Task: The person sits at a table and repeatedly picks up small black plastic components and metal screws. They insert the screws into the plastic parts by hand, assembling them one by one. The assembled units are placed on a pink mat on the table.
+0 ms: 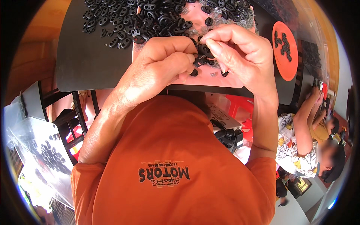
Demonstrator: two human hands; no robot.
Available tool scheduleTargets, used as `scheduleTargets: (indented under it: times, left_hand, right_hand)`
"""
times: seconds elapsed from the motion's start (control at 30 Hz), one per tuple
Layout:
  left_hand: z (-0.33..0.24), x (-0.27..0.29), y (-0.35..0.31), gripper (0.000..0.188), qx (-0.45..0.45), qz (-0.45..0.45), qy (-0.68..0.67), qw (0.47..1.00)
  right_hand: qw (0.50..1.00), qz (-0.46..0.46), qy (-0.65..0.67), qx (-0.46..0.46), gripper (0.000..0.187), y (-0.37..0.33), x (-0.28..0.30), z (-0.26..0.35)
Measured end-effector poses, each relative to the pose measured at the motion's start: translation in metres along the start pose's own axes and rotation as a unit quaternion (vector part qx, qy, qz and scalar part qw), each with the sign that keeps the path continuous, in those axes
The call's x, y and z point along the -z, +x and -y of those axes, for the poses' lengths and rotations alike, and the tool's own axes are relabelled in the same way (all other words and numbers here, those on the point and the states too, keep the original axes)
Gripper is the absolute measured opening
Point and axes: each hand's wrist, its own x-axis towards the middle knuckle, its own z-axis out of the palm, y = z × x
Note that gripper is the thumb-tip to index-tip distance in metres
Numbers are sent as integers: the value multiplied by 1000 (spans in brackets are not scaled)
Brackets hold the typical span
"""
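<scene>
My two hands meet over a pink sheet (221, 81) on a dark table (75, 63). In a pinch, my left hand (161, 63) grips a small black cord lock part (201, 60), with what looks like a little coil spring on it. Just above and touching this, a black oval cord lock piece (205, 50) sits at the fingertips of my right hand (243, 56), which is closed with thumb and forefinger together. The fingers partly hide how the two pieces meet. A loose black part (194, 72) lies below them.
Many black two-hole cord lock pieces (120, 17) are heaped at the far side, with small silvery springs (245, 22) around them. An orange-red plate (288, 75) of black parts sits at right. Nearby are a clear bag (45, 138), a red stool (234, 105) and other people (303, 150).
</scene>
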Motion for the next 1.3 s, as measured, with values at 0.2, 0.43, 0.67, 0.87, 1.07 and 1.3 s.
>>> scheduleTargets:
  times: [0.2,0.43,0.67,0.87,1.07,1.3]
  left_hand:
    - [0,-1,1,18,-13,6,12,1000]
    - [5,-4,2,17,-13,-6,0,1000]
    - [2,-5,2,17,2,25,-8,1000]
    - [2,-8,2,17,12,-30,-50,998]
    - [2,-9,3,19,14,-29,-48,998]
    - [7,-6,-1,19,17,-18,-28,999]
  right_hand:
    - [1000,-3,-8,12,8,-1,0,1]
    - [998,-9,-41,50,19,-4,-5,-3]
    - [997,57,47,28,21,1,2,-4]
    - [973,-47,-198,107,32,-9,-1,-11]
    - [901,-54,-386,189,44,-19,-16,-3]
    - [905,-14,-377,199,34,-18,-15,-9]
